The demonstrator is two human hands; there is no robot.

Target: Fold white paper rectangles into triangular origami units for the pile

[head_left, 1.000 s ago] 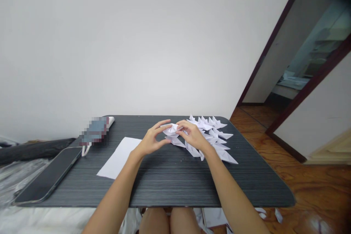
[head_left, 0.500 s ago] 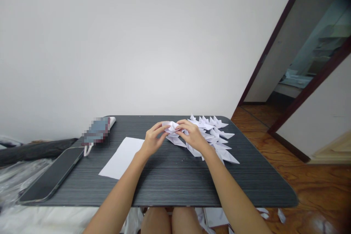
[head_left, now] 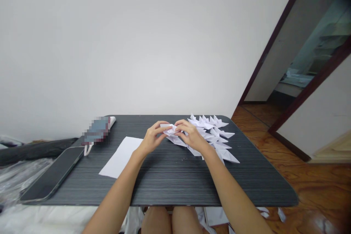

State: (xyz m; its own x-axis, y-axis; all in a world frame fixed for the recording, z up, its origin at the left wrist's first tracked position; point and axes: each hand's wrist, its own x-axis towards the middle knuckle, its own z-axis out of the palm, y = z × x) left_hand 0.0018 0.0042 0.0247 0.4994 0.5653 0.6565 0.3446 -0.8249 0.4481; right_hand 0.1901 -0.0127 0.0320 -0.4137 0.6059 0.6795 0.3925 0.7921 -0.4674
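A small folded white paper boat point(head_left: 170, 129) is held above the dark table, pinched from both sides. My left hand point(head_left: 153, 137) grips its left end between thumb and fingers. On its right end, my right hand point(head_left: 192, 135) closes thumb and fingertips, which cover part of the folds. Several finished-looking white paper boats point(head_left: 216, 137) lie clustered on the table behind and to the right of my right hand. A flat white sheet of paper point(head_left: 120, 158) rests to the left, partly behind my left forearm.
The dark, wood-grained table point(head_left: 175, 186) stands against a white wall. On its left edge lie a smartphone point(head_left: 53, 173) and a blurred-out device point(head_left: 97, 129) with a white cable point(head_left: 87, 150). Paper scraps point(head_left: 281, 214) are on the wooden floor at the right.
Both hands keep hold of the paper boat; its shape and tilt differ slightly as the fingers shift on it. The things on the table stay put.
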